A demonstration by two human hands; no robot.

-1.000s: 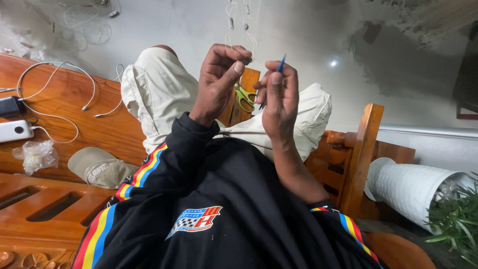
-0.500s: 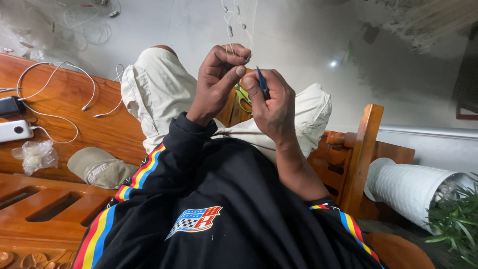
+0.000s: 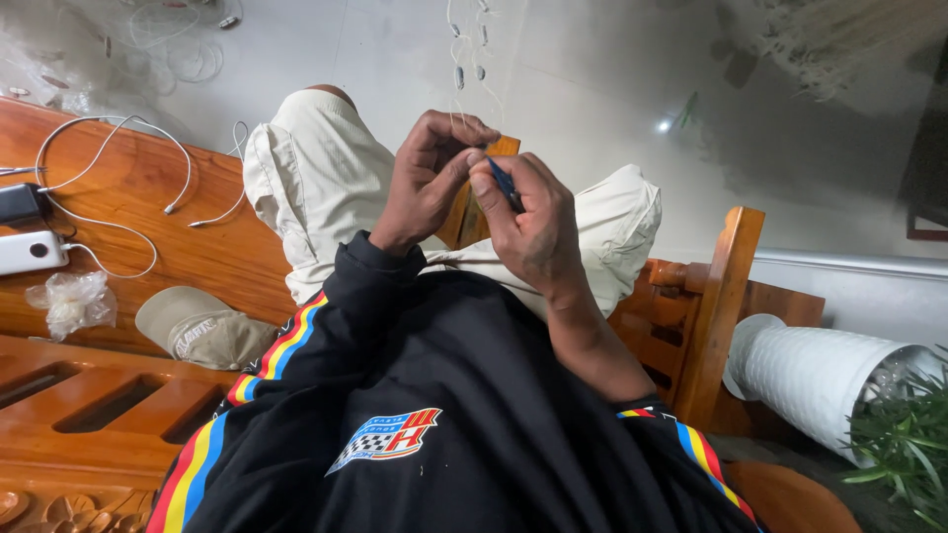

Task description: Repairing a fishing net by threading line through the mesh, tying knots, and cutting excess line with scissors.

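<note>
Blue tool (image 3: 504, 184) pinched in right hand (image 3: 533, 222), left hand (image 3: 430, 178) touching

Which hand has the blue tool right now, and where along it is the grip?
The right hand pinches the thin blue tool near its lower end; left hand fingertips meet it.

Two hands show at the middle: the left hand (image 3: 430, 178) and the right hand (image 3: 528, 217), pressed together at the fingertips. One thin blue tool (image 3: 504, 183) sits between them. On the wooden bench (image 3: 188, 237), one khaki cap (image 3: 202, 329) lies near the front edge, one crumpled clear plastic bag (image 3: 71, 301) lies beside it toward the left edge, and one white power strip (image 3: 30, 252) and one dark adapter (image 3: 18, 202) rest at the left edge. One white perforated cylinder (image 3: 820, 370) lies at the right, with one green plant (image 3: 904, 444) beside it.
</note>
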